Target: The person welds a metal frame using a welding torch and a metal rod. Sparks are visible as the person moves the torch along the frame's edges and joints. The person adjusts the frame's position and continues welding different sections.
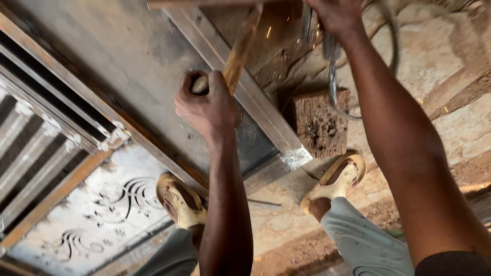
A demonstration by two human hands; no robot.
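Note:
My left hand (206, 102) is closed around the lower end of a wooden stick (240, 48) that rises toward the top edge over a large metal door panel (128, 56). My right hand (335, 15) at the top edge grips a tool with a dark cable (335, 94) that loops down; the tool's head is mostly out of view. A few orange sparks (268, 31) fly near it, beside the square steel tube (245, 87) framing the panel.
A worn wooden block (319, 122) sits on the stone floor right of the tube. My feet in tan sandals (181, 202) stand on the panel's edge and the floor. A decorated metal sheet (102, 209) and ribbed bars (30, 143) lie at left.

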